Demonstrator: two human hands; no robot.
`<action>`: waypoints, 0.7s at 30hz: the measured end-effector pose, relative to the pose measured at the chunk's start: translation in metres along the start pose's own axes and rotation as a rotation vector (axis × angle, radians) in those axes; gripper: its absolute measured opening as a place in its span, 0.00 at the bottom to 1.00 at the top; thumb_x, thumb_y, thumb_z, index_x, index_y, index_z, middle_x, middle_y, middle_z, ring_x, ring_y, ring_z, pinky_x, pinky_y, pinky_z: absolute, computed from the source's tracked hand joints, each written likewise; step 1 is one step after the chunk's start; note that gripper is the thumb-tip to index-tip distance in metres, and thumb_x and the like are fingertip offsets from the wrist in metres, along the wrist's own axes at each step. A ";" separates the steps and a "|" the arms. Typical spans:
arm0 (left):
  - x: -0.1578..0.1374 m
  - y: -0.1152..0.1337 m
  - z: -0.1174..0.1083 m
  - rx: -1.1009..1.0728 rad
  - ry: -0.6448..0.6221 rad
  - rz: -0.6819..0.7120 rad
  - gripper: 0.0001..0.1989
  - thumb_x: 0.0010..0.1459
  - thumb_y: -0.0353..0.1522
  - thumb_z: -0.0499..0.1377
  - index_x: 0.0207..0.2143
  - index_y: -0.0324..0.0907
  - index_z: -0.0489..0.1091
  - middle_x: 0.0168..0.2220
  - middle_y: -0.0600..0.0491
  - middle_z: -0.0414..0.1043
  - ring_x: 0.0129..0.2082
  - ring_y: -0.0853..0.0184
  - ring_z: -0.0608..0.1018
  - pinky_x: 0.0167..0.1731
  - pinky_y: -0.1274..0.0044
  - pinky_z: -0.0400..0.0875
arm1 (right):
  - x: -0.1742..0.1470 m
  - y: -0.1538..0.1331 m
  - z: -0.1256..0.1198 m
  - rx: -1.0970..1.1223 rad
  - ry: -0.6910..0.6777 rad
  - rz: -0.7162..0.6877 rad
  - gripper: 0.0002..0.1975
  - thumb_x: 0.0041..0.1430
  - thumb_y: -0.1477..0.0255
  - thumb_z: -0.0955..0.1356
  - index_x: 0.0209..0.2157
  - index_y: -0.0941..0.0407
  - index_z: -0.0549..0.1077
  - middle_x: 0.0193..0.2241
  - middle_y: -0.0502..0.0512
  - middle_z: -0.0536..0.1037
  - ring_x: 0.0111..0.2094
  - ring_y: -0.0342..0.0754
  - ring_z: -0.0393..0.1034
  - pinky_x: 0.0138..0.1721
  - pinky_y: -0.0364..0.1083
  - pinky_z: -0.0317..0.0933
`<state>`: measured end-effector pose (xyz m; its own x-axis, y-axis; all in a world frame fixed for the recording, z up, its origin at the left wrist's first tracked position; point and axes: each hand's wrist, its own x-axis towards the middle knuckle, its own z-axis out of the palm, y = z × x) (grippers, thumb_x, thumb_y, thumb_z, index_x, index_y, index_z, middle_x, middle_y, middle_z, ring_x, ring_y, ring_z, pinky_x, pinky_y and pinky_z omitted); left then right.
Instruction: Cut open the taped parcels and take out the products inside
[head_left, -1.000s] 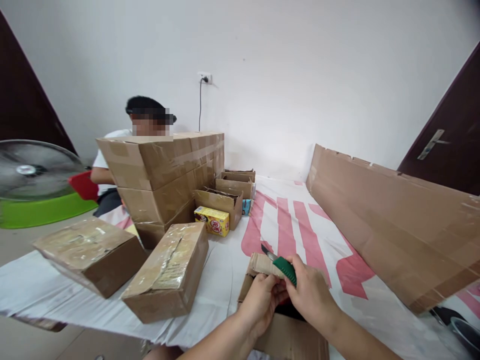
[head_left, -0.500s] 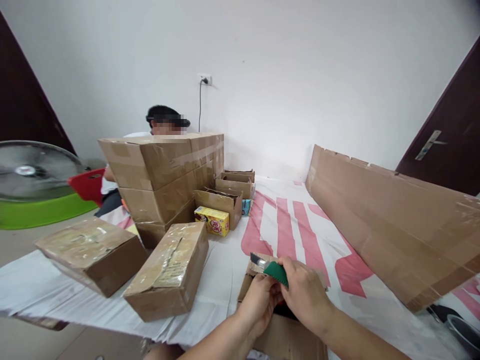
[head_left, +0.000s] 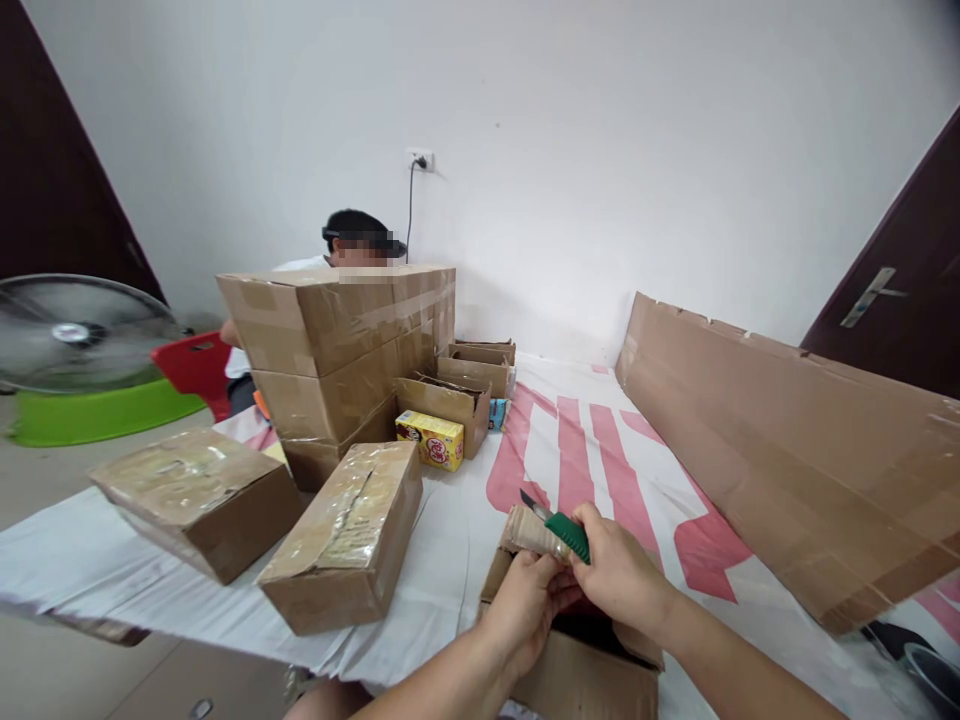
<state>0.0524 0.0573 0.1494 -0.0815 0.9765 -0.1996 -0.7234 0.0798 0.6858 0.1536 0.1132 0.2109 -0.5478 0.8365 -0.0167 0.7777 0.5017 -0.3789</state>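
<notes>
Right in front of me stands an open cardboard box [head_left: 589, 675], with its dark inside partly showing. My right hand [head_left: 619, 565] is closed around a green utility knife [head_left: 567, 536], whose blade is out and points up and to the left. Close beside it, my left hand [head_left: 525, 605] pinches a folded-up cardboard flap [head_left: 531, 533] at the far side of the box. The fingertips of both hands nearly meet at that flap. My hands hide part of the box opening.
To the left lie two taped cartons [head_left: 341, 535], before a stack of cartons [head_left: 330, 370]. A yellow box [head_left: 431, 440] stands by open cartons [head_left: 442, 400]. A cardboard sheet [head_left: 780, 440] leans at right. Behind the stack sits a person in a black cap [head_left: 356, 228].
The flap stands further up and the knife blade has tilted more upright. My right hand has shifted slightly right, showing more of the box's dark inside. The view has turned slightly left.
</notes>
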 end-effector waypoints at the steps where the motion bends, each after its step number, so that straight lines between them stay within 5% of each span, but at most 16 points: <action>1: 0.000 0.000 0.000 0.002 -0.003 0.003 0.07 0.47 0.30 0.63 0.30 0.37 0.70 0.26 0.49 0.78 0.32 0.63 0.81 0.35 0.75 0.71 | 0.000 0.000 0.000 -0.006 -0.007 0.001 0.15 0.51 0.78 0.64 0.42 0.54 0.63 0.36 0.54 0.78 0.37 0.50 0.73 0.29 0.43 0.53; 11: -0.003 0.000 0.002 0.018 -0.005 0.022 0.08 0.46 0.31 0.63 0.31 0.36 0.72 0.28 0.46 0.79 0.33 0.61 0.81 0.37 0.73 0.72 | -0.006 0.003 0.003 -0.222 -0.007 0.049 0.15 0.52 0.77 0.65 0.42 0.53 0.62 0.34 0.56 0.78 0.37 0.54 0.75 0.29 0.45 0.50; 21: -0.002 -0.002 0.002 0.023 0.040 0.018 0.15 0.42 0.32 0.68 0.33 0.37 0.70 0.27 0.49 0.79 0.26 0.64 0.80 0.35 0.73 0.72 | -0.010 0.010 -0.002 -0.077 0.002 0.004 0.13 0.54 0.76 0.64 0.43 0.55 0.62 0.36 0.56 0.78 0.38 0.53 0.74 0.30 0.44 0.54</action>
<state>0.0554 0.0560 0.1504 -0.1218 0.9691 -0.2145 -0.7056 0.0674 0.7054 0.1675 0.1099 0.2092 -0.5442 0.8388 -0.0164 0.8012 0.5139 -0.3065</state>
